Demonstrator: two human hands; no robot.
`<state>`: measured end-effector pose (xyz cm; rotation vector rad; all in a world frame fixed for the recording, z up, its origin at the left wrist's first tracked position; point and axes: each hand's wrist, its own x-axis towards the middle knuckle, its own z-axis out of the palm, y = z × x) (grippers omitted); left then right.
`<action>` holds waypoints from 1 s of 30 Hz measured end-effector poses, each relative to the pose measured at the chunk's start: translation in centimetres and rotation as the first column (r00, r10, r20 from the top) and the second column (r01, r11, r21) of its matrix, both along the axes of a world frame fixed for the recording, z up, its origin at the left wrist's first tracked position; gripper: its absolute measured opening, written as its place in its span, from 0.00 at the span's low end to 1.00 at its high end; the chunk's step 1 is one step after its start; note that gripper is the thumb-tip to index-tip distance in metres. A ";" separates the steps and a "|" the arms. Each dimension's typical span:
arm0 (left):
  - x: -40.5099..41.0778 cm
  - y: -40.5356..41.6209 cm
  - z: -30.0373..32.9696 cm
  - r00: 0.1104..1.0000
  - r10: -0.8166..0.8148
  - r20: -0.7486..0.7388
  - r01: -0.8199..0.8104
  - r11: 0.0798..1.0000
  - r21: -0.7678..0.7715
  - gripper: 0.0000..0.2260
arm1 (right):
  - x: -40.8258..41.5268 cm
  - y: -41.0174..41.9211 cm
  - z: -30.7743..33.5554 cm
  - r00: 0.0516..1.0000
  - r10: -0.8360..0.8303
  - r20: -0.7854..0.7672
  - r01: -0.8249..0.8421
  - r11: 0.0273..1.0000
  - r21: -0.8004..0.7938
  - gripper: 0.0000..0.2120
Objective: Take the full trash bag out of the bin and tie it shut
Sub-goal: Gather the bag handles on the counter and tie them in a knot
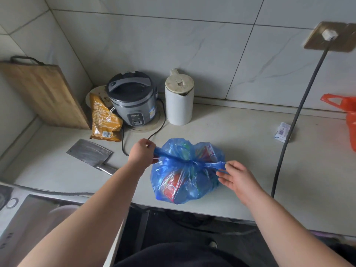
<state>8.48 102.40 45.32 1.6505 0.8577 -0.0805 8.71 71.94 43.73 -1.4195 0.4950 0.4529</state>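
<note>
Blue trash bag (185,176) on table (240,135): thin, slippery, light. Left hand (141,152) fisted on one twisted ear; right hand (236,177) loosely pinching the other, grip probably half open.

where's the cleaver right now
In the head view the cleaver lies flat on the counter at the left, just in front of the orange snack bag and left of the left hand.
</note>
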 end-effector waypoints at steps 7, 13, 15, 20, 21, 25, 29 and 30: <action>0.0 -4.3 4.4 0.927 -0.206 0.313 0.272 0.945 -0.183 0.03 | -0.4 4.2 5.5 0.837 0.423 0.348 -0.343 0.900 -0.270 0.12; -0.7 -5.0 5.6 0.906 -0.267 0.328 0.319 0.941 -0.114 0.03 | -0.6 4.5 6.3 0.909 0.279 0.311 -0.256 0.960 -0.114 0.13; -1.0 -4.9 6.3 0.889 -0.259 0.378 0.340 0.926 -0.165 0.04 | -0.7 3.6 6.7 0.920 0.201 0.337 -0.203 0.979 -0.031 0.12; -1.3 -6.3 8.4 0.841 -0.282 0.462 0.387 0.910 -0.149 0.04 | -0.9 3.1 8.2 0.867 0.263 0.423 -0.218 0.964 -0.153 0.11; -1.3 -6.6 8.9 0.824 -0.304 0.478 0.409 0.903 -0.132 0.04 | -1.0 3.3 8.6 0.846 0.281 0.452 -0.223 0.958 -0.179 0.11; -1.6 -7.8 10.1 0.748 -0.381 0.543 0.495 0.866 -0.074 0.05 | -1.4 3.7 9.5 0.814 0.298 0.499 -0.219 0.952 -0.212 0.11; -1.8 -8.3 10.3 0.713 -0.427 0.557 0.580 0.805 -0.125 0.07 | -2.4 3.7 9.8 0.842 0.202 0.501 -0.173 0.979 -0.105 0.11; -1.8 -8.5 10.2 0.704 -0.432 0.564 0.604 0.782 -0.155 0.07 | -2.8 3.6 9.9 0.852 0.169 0.495 -0.159 0.985 -0.063 0.10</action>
